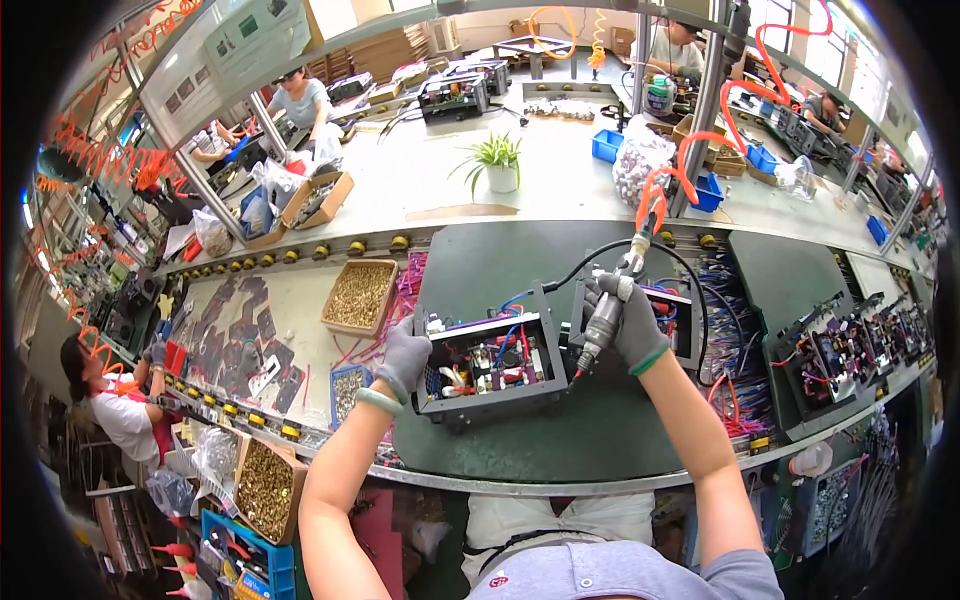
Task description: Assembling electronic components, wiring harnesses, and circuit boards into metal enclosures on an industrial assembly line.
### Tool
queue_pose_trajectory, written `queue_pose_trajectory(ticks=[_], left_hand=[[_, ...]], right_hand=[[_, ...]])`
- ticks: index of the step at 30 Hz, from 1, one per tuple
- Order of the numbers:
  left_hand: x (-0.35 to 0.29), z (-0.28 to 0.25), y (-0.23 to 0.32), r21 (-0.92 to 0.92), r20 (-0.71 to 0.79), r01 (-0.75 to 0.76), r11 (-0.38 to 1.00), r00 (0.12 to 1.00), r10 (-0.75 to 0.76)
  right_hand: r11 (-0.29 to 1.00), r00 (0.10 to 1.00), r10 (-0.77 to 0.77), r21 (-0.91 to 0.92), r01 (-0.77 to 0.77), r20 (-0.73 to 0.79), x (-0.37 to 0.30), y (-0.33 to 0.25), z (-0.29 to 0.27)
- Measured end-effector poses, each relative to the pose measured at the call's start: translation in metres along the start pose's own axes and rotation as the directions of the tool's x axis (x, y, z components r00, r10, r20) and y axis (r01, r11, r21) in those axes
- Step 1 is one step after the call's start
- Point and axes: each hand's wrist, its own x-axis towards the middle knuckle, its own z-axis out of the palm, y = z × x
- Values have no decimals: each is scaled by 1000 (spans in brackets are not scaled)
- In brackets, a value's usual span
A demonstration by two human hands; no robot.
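Observation:
My left hand (402,358), in a grey glove, grips the left edge of an open black metal chassis (490,403). Circuit parts with red and blue wires (512,345) fill its inside. In my right hand (636,325), also gloved, is a pneumatic screwdriver (601,328), tilted with its tip down by the chassis's right front corner. Whether the tip touches the metal I cannot tell. Behind that hand, partly hidden, stands a second black chassis (683,318) with a black cable (590,254). Both units rest on a dark green board (470,262).
An orange coiled air hose (683,170) runs up from the screwdriver. Left of the board are a box of brass-coloured screws (358,296) and flat dark plates (245,335). Wire bundles (730,300) and more circuit assemblies (850,350) lie to the right. Other people work beyond the bench.

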Motion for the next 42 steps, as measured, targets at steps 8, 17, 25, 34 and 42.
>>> queue_pose_trajectory(ticks=[8, 17, 25, 34, 42], left_hand=[[89, -90, -24, -31, -236, -180, 983, 957, 168], [44, -87, -48, -204, -812, -423, 883, 577, 89], [-94, 117, -13, 475, -559, -475, 741, 487, 671], [-94, 30, -44, 58, -275, 20, 998, 961, -3], [-64, 127, -83, 237, -473, -179, 955, 837, 274]], right_hand=[[982, 986, -165, -94, 162, -32, 6, 11, 11], [813, 836, -101, -440, 381, 539, 26, 46, 14], [984, 964, -177, 6, 179, 198, 31, 0, -119], [885, 949, -308, -345, 313, 71, -38, -15, -95], [793, 850, -483, -305, 527, 210, -85, 73, -63]])
